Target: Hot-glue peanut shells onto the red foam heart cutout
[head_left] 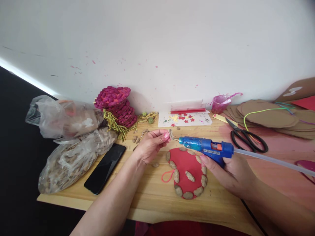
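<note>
Between thumb and fingers, my left hand (155, 144) pinches a peanut (170, 132). My right hand (237, 173) is wrapped round the handle of a blue hot glue gun (206, 146), whose metal nozzle points left at the peanut, touching or almost touching it. A clear glue stick (270, 159) juts from the gun's rear. Below both hands lies a red heart-shaped piece (183, 168) with peanuts along much of its edge. One loose-looking peanut (190, 176) rests in its middle, and a red loop of cord (167, 176) sticks out at its left.
A phone (105, 168) and plastic bags (73, 164) lie left, near magenta peanut-covered pieces (118, 108). Behind are a card with star stickers (184, 119) and a pink-stained cup (220, 104). Black-handled scissors (247, 137) and cardboard discs (268, 114) are at right.
</note>
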A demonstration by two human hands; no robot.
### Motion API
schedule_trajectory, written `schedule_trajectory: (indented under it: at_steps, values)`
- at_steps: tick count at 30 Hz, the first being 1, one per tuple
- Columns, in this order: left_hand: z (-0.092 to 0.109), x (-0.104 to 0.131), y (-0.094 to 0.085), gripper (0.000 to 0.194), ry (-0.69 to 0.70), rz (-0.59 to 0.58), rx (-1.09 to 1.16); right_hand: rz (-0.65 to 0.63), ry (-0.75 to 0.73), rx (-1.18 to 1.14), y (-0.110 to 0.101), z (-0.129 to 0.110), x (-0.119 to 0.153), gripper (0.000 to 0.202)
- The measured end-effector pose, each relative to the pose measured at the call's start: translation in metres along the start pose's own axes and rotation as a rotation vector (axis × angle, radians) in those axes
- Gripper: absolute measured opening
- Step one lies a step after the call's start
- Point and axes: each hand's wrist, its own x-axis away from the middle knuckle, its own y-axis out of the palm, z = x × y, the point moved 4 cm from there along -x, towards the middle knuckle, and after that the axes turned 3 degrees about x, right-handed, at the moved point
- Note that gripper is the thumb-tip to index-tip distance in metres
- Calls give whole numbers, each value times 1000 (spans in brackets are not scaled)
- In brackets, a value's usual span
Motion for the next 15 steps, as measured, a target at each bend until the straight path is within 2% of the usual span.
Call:
schedule_trajectory:
  at_steps: [15]
  values:
    - [1, 1, -1, 31, 3, -7, 1, 28, -28, 14, -4, -5, -5, 12]
